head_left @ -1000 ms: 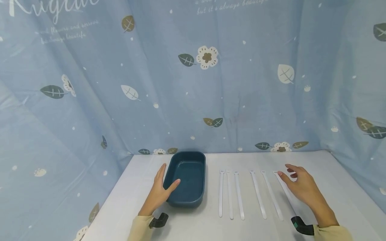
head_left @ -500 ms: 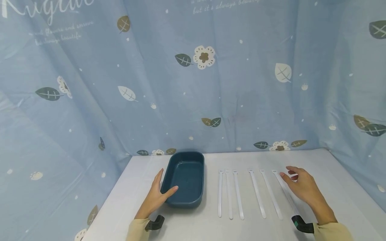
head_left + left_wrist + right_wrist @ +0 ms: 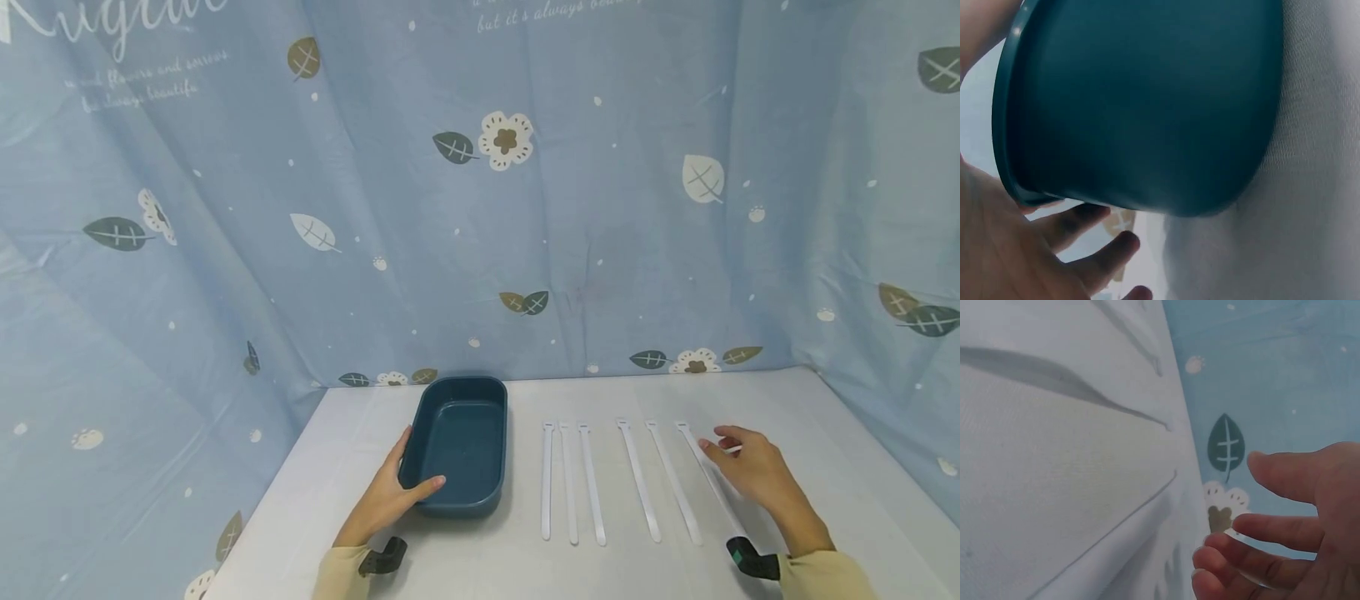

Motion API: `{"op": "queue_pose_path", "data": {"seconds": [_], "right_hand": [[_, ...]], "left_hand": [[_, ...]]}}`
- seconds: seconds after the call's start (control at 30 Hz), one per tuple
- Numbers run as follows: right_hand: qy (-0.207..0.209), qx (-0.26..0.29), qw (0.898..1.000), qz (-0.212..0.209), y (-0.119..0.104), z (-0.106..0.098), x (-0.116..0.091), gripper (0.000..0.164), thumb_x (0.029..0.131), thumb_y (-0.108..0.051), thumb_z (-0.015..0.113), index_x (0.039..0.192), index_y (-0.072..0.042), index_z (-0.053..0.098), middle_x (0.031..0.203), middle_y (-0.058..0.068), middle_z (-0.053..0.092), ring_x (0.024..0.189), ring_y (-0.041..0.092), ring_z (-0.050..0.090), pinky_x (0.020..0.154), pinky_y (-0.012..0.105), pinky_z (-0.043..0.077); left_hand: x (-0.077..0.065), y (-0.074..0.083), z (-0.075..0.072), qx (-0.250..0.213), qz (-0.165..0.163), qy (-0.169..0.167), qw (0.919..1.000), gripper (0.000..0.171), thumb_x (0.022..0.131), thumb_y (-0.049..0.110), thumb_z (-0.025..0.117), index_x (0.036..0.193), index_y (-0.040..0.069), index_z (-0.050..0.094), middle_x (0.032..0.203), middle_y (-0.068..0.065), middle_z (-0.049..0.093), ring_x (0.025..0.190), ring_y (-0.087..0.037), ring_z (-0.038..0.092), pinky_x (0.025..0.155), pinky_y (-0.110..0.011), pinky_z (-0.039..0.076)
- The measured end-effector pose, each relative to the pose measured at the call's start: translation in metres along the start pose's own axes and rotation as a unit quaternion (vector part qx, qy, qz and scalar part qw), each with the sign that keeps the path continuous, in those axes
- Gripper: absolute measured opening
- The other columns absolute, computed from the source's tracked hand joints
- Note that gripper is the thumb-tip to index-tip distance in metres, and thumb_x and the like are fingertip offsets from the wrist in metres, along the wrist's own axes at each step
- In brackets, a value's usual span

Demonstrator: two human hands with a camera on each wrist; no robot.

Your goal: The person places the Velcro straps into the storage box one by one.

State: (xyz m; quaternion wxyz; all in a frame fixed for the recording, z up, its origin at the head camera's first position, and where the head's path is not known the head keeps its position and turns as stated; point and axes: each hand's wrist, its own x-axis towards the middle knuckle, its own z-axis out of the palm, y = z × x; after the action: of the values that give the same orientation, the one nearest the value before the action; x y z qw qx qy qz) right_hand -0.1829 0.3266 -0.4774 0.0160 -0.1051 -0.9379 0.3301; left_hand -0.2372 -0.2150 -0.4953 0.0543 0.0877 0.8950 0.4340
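Dark teal tub (image 3: 461,454), upright on the left part of the white-covered counter (image 3: 517,575), its long sides running near to far. The left hand (image 3: 386,500) lies spread around its near-left corner, thumb over the rim and fingers extended along the outer left side; this appears to be a touch rather than a firm hold. The tub is judged to be stiff moulded plastic, light, not fragile, and rather slippery along its smooth walls; the turned-out rim should offer the surest hold, best taken on both long sides. To its right lie six white straps (image 3: 593,487), in two sets of three, probably light and pliable, and best lifted by their wider far ends, since they lie flat. The right hand (image 3: 753,468) is held just beside the rightmost strap (image 3: 718,492), fingers loosely bent, with nothing seen in its grasp. The tub's far rim overlaps the counter's far edge in the head view, so its gap from the patterned curtain (image 3: 375,200) cannot be told. Room for moving appears greatest towards the near side; the slanting left edge lies beyond the left hand.
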Motion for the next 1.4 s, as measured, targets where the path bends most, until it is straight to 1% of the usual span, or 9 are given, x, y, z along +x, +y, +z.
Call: {"op": "queue_pose_path", "data": {"seconds": [0.1,0.27,0.43,0.57,0.73,0.9,1.07,1.23,1.4], "right_hand": [[-0.009,-0.003,1.0,0.004,0.003,0.002,0.001,0.065,0.103,-0.035,0.06,0.136,0.02,0.05,0.12,0.037,0.062,0.105,0.048,0.064,0.076,0.049,0.059],[-0.02,-0.005,1.0,0.018,0.004,0.005,0.001,0.068,0.102,-0.038,0.061,0.136,0.021,0.049,0.119,0.04,0.062,0.103,0.05,0.064,0.078,0.053,0.059],[-0.024,-0.013,0.999,0.024,0.005,0.008,0.001,0.067,0.101,-0.035,0.064,0.134,0.021,0.05,0.117,0.039,0.061,0.1,0.046,0.065,0.078,0.052,0.058],[-0.022,-0.015,0.999,0.02,0.007,0.01,0.001,0.065,0.1,-0.032,0.066,0.133,0.022,0.051,0.113,0.037,0.062,0.096,0.043,0.065,0.077,0.05,0.059],[-0.022,-0.016,0.999,0.019,0.007,0.011,0.001,0.064,0.099,-0.031,0.067,0.133,0.021,0.051,0.111,0.035,0.063,0.094,0.039,0.065,0.076,0.049,0.058],[-0.025,-0.016,0.999,0.014,0.007,0.012,0.001,0.062,0.099,-0.027,0.068,0.132,0.022,0.052,0.108,0.032,0.064,0.091,0.035,0.064,0.076,0.047,0.058],[-0.026,-0.015,0.999,0.02,0.007,0.012,0.0,0.059,0.097,-0.023,0.069,0.132,0.022,0.051,0.102,0.029,0.065,0.087,0.03,0.063,0.073,0.043,0.057],[-0.032,-0.014,0.999,0.025,0.006,0.013,-0.001,0.057,0.094,-0.017,0.071,0.13,0.023,0.052,0.096,0.024,0.065,0.082,0.026,0.061,0.069,0.038,0.055],[-0.038,-0.014,0.999,0.026,0.006,0.014,0.0,0.057,0.092,-0.016,0.072,0.13,0.022,0.053,0.093,0.022,0.066,0.08,0.024,0.061,0.066,0.035,0.052]], "left_hand": [[0.0,-0.003,-0.001,0.001,0.003,-0.008,1.0,0.114,0.087,0.048,0.08,0.168,0.016,0.007,0.175,-0.015,0.011,0.158,-0.05,0.018,0.119,-0.075,0.024],[0.0,-0.007,-0.003,0.001,0.001,-0.027,0.9996,0.118,0.086,0.045,0.082,0.169,0.018,0.003,0.176,-0.013,0.008,0.158,-0.049,0.015,0.118,-0.076,0.024],[0.001,-0.008,-0.006,-0.013,0.014,-0.046,0.9987,0.125,0.082,0.037,0.087,0.168,0.015,-0.001,0.175,-0.015,0.006,0.159,-0.048,0.014,0.12,-0.074,0.024],[0.001,-0.009,-0.007,-0.02,0.026,-0.058,0.9978,0.132,0.078,0.035,0.09,0.168,0.014,-0.004,0.175,-0.017,0.005,0.159,-0.048,0.015,0.122,-0.071,0.023],[0.001,-0.008,-0.006,-0.026,0.018,-0.055,0.998,0.134,0.076,0.035,0.092,0.168,0.014,-0.003,0.175,-0.018,0.005,0.159,-0.048,0.013,0.121,-0.073,0.022],[0.004,-0.008,-0.002,-0.026,0.009,-0.05,0.9984,0.131,0.078,0.036,0.091,0.168,0.02,-0.003,0.176,-0.014,0.004,0.16,-0.046,0.01,0.12,-0.074,0.021],[0.009,-0.009,0.003,-0.028,0.016,-0.044,0.9985,0.13,0.077,0.037,0.091,0.168,0.026,-0.001,0.176,-0.012,0.005,0.16,-0.046,0.01,0.12,-0.074,0.021],[0.011,-0.009,0.005,-0.038,0.02,-0.039,0.9983,0.129,0.077,0.036,0.091,0.168,0.025,0.001,0.176,-0.012,0.008,0.16,-0.045,0.012,0.12,-0.074,0.022],[0.012,-0.009,0.006,-0.04,0.021,-0.036,0.9983,0.13,0.076,0.039,0.092,0.168,0.026,0.002,0.176,-0.011,0.009,0.16,-0.045,0.014,0.12,-0.073,0.023]]}}
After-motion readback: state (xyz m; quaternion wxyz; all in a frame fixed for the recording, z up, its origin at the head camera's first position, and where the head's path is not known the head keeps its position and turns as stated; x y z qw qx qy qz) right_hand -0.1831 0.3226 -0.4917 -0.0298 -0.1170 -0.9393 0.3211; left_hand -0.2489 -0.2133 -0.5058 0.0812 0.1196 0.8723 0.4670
